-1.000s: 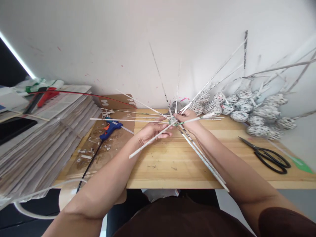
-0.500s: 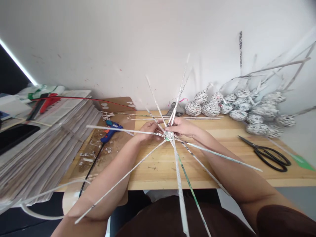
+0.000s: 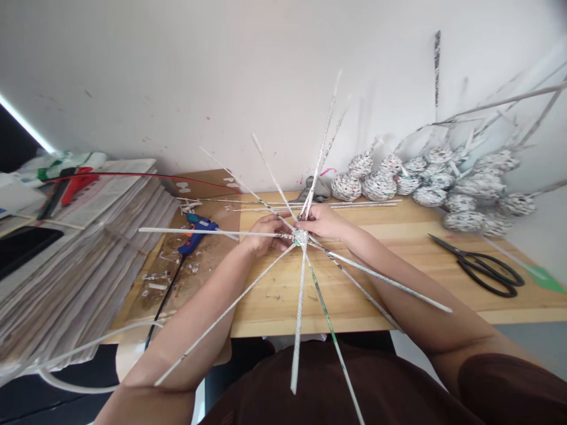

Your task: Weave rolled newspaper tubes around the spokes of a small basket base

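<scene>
Between my hands is a piece of paper weaving, a small woven centre with several rolled newspaper strips radiating from it like spokes. My left hand grips its left side, fingers curled among the strips and partly hidden behind them. My right hand pinches the far right edge of the centre, where two strips point up toward the wall. One long white strip and a green-marked strip reach back toward my body. Other strips cross above both forearms.
A blue glue gun lies on stained cardboard at left, beside stacked newspapers. Black scissors rest at right. Several woven paper gourd shapes stand along the wall. Loose paper rods lie at the table's back.
The woven piece has turned slightly in my hands, and the near white strip has swung left. Its spokes have shifted angle. Both hands keep their hold.
</scene>
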The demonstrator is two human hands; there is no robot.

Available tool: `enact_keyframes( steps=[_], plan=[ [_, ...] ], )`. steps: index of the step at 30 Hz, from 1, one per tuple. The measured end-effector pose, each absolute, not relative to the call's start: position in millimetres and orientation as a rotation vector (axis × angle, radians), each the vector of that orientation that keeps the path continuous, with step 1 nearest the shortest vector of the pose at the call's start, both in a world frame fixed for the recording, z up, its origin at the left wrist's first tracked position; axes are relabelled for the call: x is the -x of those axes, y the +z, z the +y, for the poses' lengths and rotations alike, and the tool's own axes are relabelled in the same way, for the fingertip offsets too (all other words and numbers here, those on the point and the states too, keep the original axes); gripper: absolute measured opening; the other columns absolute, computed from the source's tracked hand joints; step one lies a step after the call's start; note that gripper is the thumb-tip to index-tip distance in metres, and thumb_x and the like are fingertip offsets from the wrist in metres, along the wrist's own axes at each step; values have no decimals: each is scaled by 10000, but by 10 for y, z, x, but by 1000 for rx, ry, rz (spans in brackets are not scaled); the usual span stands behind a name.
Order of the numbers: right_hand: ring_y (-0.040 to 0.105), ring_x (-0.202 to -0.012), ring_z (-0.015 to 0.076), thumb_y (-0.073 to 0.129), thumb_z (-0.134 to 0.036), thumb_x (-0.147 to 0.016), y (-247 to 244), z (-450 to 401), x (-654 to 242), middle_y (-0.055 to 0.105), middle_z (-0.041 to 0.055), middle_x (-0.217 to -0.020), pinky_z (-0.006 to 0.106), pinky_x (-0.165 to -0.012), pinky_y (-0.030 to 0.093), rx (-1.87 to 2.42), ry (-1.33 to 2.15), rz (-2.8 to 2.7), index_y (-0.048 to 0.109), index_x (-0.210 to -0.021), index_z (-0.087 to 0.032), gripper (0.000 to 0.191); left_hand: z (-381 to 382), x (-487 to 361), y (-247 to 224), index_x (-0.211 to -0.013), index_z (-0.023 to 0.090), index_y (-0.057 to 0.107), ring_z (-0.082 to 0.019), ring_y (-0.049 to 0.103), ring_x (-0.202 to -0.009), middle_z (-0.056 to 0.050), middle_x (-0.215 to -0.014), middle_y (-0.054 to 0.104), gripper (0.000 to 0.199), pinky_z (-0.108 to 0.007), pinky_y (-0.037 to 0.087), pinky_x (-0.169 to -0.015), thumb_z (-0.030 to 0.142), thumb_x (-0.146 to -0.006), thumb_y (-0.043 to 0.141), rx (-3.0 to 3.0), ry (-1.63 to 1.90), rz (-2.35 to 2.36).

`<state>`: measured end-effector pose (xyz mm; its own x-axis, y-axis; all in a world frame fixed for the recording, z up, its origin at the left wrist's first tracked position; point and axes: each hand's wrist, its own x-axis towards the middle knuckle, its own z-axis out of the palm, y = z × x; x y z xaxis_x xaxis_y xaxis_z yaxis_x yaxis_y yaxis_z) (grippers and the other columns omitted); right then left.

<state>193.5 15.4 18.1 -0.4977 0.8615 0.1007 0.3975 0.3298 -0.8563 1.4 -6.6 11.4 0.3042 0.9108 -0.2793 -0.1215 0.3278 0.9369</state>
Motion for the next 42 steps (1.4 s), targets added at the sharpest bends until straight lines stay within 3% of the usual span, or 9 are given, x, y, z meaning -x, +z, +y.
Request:
enact_keyframes(
  steps=[5, 10, 18, 25, 28, 30, 33, 38, 42],
  plan=[
    [582, -624, 145, 636, -329, -759, 176, 158, -1934, 675, -6, -673, 238, -591, 406, 1130, 995, -2050, 695, -708, -164, 182, -57, -1, 171, -1331, 89, 494, -227, 667, -527, -97, -719, 701, 558, -248, 446, -339, 237, -794, 526, -903, 799, 969],
    [580, -621, 148, 648, -343, -759, 174, 167, -1949, 681, -1, -682, 235, -569, 388, 1146, 1026, -2033, 715, -743, -164, 192, -33, -1, 103, -1116, 83, 637, -190, 662, -531, -109, -744, 699, 428, -245, 486, -388, 425, -900, 496, -943, 832, 1005],
    [567, -596, 146, 641, -391, -777, 171, 179, -1969, 661, 9, -656, 247, -551, 376, 1195, 966, -2035, 686, -704, -171, 236, -27, 1, 58, -1024, 105, 708, -154, 684, -573, -116, -831, 743, 267, -184, 464, -435, 282, -829, 667, -1036, 887, 1144],
    [582, -607, 156, 646, -361, -772, 175, 177, -1970, 667, 15, -661, 257, -569, 388, 1247, 925, -2026, 674, -694, -168, 210, -50, -8, 97, -855, 102, 726, -160, 646, -502, -146, -851, 749, 507, -225, 453, -412, 576, -851, 549, -1034, 832, 1180],
    [585, -605, 158, 651, -374, -771, 157, 186, -1967, 672, 18, -664, 256, -564, 384, 1230, 924, -2012, 674, -686, -169, 223, -49, 6, 86, -932, 106, 712, -167, 663, -547, -137, -869, 745, 411, -227, 469, -441, 493, -847, 600, -1021, 832, 1110],
    [582, -602, 153, 650, -368, -772, 151, 192, -1965, 670, 14, -660, 250, -561, 381, 1231, 908, -2012, 677, -687, -166, 221, -49, 20, 75, -1066, 118, 681, -165, 672, -584, -119, -882, 739, 383, -227, 489, -480, 362, -773, 720, -1007, 819, 1021],
    [575, -593, 145, 644, -346, -775, 146, 192, -1950, 662, 6, -646, 240, -556, 381, 1232, 902, -2004, 681, -698, -163, 203, -53, 22, 52, -1198, 147, 621, -146, 659, -609, -77, -856, 728, 622, -201, 463, -486, 202, -618, 837, -987, 864, 897],
    [605, -622, 165, 653, -326, -763, 113, 151, -1873, 686, 21, -680, 250, -569, 412, 1210, 945, -1957, 686, -716, -163, 173, -44, -45, -20, -917, 102, 712, -116, 596, -560, -45, -713, 692, 409, -188, 396, -433, 282, -582, 863, -1045, 1022, 913],
    [611, -629, 172, 662, -303, -746, 83, 129, -1822, 692, 29, -690, 265, -582, 434, 1228, 992, -1858, 682, -728, -160, 145, -25, -86, -54, -760, 101, 709, -107, 573, -516, -18, -609, 658, 347, -205, 442, -461, 269, -513, 884, -986, 1098, 1043]
  ],
)
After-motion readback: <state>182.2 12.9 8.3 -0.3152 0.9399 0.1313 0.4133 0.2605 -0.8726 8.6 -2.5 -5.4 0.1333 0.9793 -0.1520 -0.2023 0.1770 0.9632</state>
